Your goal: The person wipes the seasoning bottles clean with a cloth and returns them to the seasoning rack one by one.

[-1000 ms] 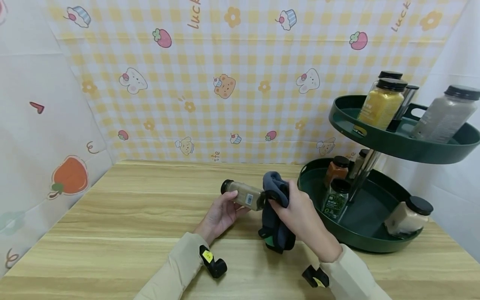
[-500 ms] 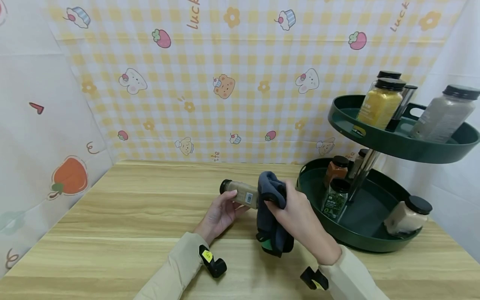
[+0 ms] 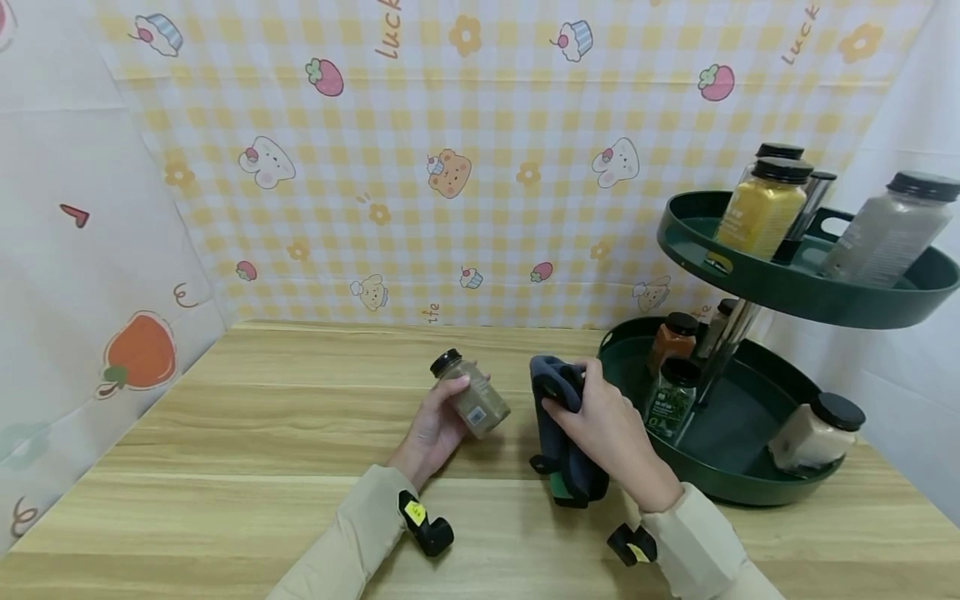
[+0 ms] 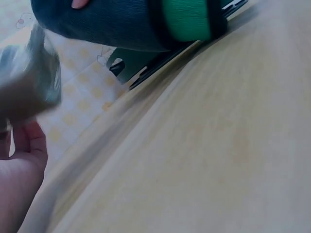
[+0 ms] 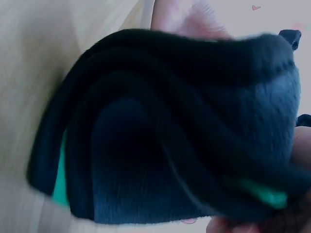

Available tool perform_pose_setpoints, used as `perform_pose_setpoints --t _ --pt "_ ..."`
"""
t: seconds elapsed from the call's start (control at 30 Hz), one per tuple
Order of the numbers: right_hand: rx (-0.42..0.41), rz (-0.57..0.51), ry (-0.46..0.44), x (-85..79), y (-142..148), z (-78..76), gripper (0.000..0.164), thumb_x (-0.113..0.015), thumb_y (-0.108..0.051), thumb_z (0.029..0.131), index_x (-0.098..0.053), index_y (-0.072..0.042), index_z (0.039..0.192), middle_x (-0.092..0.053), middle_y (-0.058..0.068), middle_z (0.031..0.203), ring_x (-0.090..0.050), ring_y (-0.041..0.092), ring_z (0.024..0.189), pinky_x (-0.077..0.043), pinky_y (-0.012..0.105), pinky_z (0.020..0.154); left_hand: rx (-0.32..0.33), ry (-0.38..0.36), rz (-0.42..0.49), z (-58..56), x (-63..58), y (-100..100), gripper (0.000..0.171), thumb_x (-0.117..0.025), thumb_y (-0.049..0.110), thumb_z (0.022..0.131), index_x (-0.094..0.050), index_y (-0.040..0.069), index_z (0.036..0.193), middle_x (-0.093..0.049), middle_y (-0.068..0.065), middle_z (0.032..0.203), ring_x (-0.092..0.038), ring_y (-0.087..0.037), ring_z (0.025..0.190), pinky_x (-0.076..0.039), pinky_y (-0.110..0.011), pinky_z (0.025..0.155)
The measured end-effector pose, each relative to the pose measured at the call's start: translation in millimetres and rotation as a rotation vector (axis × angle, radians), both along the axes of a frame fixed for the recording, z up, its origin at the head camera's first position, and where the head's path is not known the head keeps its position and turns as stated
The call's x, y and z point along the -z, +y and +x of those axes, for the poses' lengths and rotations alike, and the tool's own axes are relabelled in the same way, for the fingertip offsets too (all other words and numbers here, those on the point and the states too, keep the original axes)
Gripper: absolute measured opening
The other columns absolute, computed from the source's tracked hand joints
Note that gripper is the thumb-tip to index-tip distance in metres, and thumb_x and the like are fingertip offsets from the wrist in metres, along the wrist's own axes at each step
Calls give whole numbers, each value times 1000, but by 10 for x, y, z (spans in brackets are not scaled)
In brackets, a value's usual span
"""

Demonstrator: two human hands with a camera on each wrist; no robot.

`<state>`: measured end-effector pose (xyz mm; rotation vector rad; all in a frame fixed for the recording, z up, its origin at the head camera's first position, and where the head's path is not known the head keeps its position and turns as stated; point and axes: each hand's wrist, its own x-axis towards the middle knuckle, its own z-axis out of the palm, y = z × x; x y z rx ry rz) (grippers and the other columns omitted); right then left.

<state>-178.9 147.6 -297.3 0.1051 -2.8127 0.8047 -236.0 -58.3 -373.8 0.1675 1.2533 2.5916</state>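
Observation:
My left hand (image 3: 435, 429) grips a clear spice jar (image 3: 471, 398) with a black lid and tan contents. The jar tilts, its lid to the upper left and its base to the lower right. In the left wrist view the jar (image 4: 29, 80) is blurred at the left edge. To the right, my right hand (image 3: 603, 421) holds a folded dark grey-blue cloth (image 3: 562, 429) with black edging and a green patch. A gap separates cloth and jar. The cloth (image 5: 136, 160) fills most of the right wrist view and hides much of the hand.
On the right stands a two-tier dark green rack (image 3: 750, 454). Its lower tray bears several jars, including a green herb jar (image 3: 670, 400) and a leaning white jar (image 3: 813, 437). A yellow jar (image 3: 763, 208) and a grey jar (image 3: 888, 229) are on the upper tray. Beneath everything is a wooden table (image 3: 247, 433).
The cloth has come away from the jar's base and shifted right with my right hand. My left hand has turned the jar from nearly lying flat to a steeper tilt.

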Motion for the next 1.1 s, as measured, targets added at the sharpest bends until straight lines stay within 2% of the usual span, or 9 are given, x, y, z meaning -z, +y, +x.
perform_pose_setpoints --t 0.2,0.37,0.53,0.63,0.73,0.83,0.9,1.0,1.1 --pt "-68 -10 -87 48 20 -38 55 -67 -32 84 -41 -6 126 -60 11 101 -55 18 74 -45 31 62 -71 -20 -9 -12 3 0 55 -52 22 87 -36 13 139 -53 -4 118 -51 -16 105 -42 -32 91" --pt "-215 29 -168 93 14 -48 43 -66 -31 85 -53 -7 119 -60 6 95 -54 15 77 -45 32 66 -138 -13 30 -22 12 7 43 -53 22 87 -39 19 128 -55 -6 116 -52 -15 101 -41 -30 90" --pt "-343 43 -310 85 8 -28 49 -61 -40 87 -54 -9 124 -60 0 92 -54 10 77 -46 31 68 -167 -38 36 -23 11 3 40 -53 25 87 -40 25 125 -57 -4 115 -54 -16 101 -42 -32 87" --pt "-386 49 -284 6 76 -22 48 -57 -42 89 -55 -7 123 -61 0 91 -54 10 76 -46 30 67 -176 -41 39 -25 10 -3 38 -52 26 88 -41 26 125 -60 -2 110 -55 -16 101 -43 -33 85" --pt "-377 61 -212 -133 205 1 38 -56 -36 91 -60 -5 114 -61 0 86 -53 10 72 -45 28 63 -180 -30 23 -24 5 -5 36 -51 26 89 -42 26 124 -61 0 107 -55 -15 101 -44 -32 85" --pt "-314 121 -162 -291 339 54 25 -58 -28 91 -63 -6 101 -59 0 80 -50 11 67 -43 27 60 -185 -8 11 -23 -1 0 35 -52 24 90 -44 24 124 -62 1 105 -56 -14 100 -44 -31 86" --pt "-280 178 -180 -383 428 94 18 -58 -22 91 -63 -5 96 -60 1 77 -50 12 65 -42 28 59 -188 6 5 -22 -3 3 35 -52 23 90 -44 23 123 -63 1 104 -57 -14 99 -45 -31 86" --pt "-247 286 -259 -474 568 146 15 -59 -17 90 -64 -3 93 -60 1 77 -51 12 64 -43 28 58 -192 15 6 -27 0 5 35 -53 22 90 -45 21 123 -64 1 103 -58 -15 98 -46 -32 85" --pt "-241 370 -352 -495 720 159 17 -60 -14 88 -59 -7 73 -49 -3 65 -42 11 56 -37 27 53 -197 7 10 -27 1 3 35 -53 22 89 -45 22 123 -64 -1 104 -58 -15 98 -47 -32 85"
